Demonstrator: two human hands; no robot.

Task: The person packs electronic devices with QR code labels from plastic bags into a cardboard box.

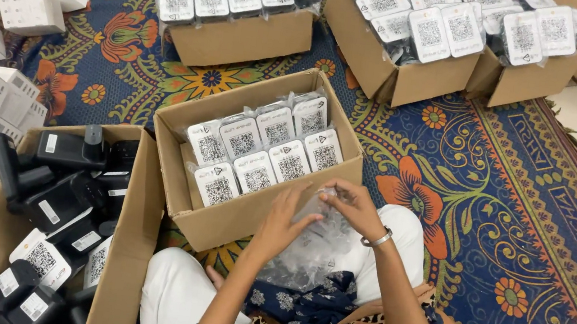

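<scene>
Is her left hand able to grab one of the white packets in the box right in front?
Probably yes. The left hand is beside the open cardboard box, and the white packets stand uncovered, but both hands are busy holding a clear plastic bag.

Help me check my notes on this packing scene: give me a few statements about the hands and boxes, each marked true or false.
1. Both hands hold a clear plastic bag over the lap. True: the left hand and right hand pinch its top.
2. The cardboard box right in front of the hands is empty. False: it holds rows of flat white packets in clear wrap.
3. The right wrist wears a metal bracelet. True.
4. The box at the person's left holds red devices. False: it holds black devices with white labels.
5. The boxes stand on a bare wooden table. False: they sit on a patterned floral rug.
</scene>
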